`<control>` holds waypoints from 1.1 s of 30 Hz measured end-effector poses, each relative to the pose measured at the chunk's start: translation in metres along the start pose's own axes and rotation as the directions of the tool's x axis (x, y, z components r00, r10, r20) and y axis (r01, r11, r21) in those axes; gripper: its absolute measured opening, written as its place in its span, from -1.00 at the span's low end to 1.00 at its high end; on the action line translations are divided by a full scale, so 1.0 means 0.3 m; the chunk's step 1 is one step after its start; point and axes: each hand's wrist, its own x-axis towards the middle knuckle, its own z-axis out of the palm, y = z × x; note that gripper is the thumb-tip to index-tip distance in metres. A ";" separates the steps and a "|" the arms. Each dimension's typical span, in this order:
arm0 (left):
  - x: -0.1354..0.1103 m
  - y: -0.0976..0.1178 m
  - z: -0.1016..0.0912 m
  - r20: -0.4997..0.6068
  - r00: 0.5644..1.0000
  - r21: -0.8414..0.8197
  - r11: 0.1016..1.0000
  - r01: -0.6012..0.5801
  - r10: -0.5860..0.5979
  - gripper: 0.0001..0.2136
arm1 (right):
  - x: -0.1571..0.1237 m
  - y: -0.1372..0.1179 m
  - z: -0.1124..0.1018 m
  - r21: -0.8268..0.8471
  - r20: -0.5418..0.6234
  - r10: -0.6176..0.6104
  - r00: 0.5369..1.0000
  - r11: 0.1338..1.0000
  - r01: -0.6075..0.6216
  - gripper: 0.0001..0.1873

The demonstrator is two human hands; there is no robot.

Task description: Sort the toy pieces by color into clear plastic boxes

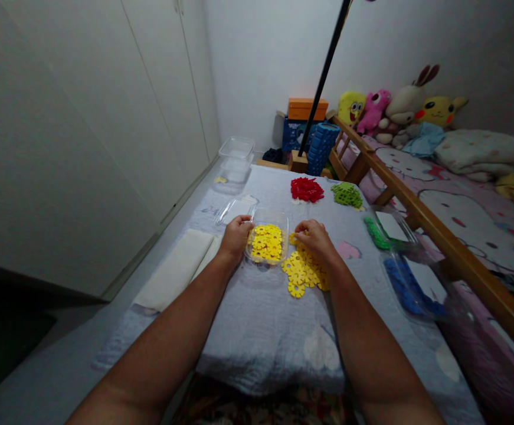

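Note:
A clear plastic box [285,227], tilted a little toward me, holds a layer of yellow flower-shaped interlocking discs [266,243]. My left hand [236,236] grips its left wall, thumb at the rim. Just right of the box, a loose pile of the same yellow discs [300,273] lies on the cloth. Over the far edge of that pile is my right hand [315,237], its fingers pinched on a yellow disc [292,238] beside the box's right wall. The palm hides part of the pile.
Red pieces [307,189] and light green pieces [346,194] lie in heaps at the back. Lidded boxes with green [375,234] and blue pieces [400,286] stand at right by the wooden bed rail [398,183]. Empty clear boxes [236,147], a lid [232,211] and folded cloth [174,268] are left.

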 end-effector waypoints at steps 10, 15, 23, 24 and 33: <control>0.005 -0.007 0.000 0.000 1.000 -0.001 1.000 0.010 -0.010 -0.65 | 0.007 -0.023 -0.019 0.586 -0.197 -0.044 0.979 0.795 0.154 -0.81; 0.001 -0.004 0.002 0.004 1.000 -0.005 1.000 0.021 -0.021 -0.66 | -0.012 -0.070 -0.015 0.639 -0.231 -0.079 0.970 0.740 0.212 -0.81; 0.003 -0.001 0.002 -0.003 1.000 -0.002 1.000 0.006 -0.006 -0.66 | -0.035 -0.113 0.030 0.374 -0.234 -0.163 0.959 0.895 0.243 -0.95; 0.004 -0.002 0.002 -0.002 1.000 -0.002 1.000 0.003 -0.003 -0.66 | -0.037 -0.121 0.036 0.324 -0.231 -0.162 0.959 0.917 0.233 -0.96; 0.008 -0.013 -0.002 0.006 1.000 -0.006 1.000 0.002 -0.002 -0.66 | -0.053 -0.163 0.045 0.041 -0.192 -0.178 0.965 0.981 0.189 -0.87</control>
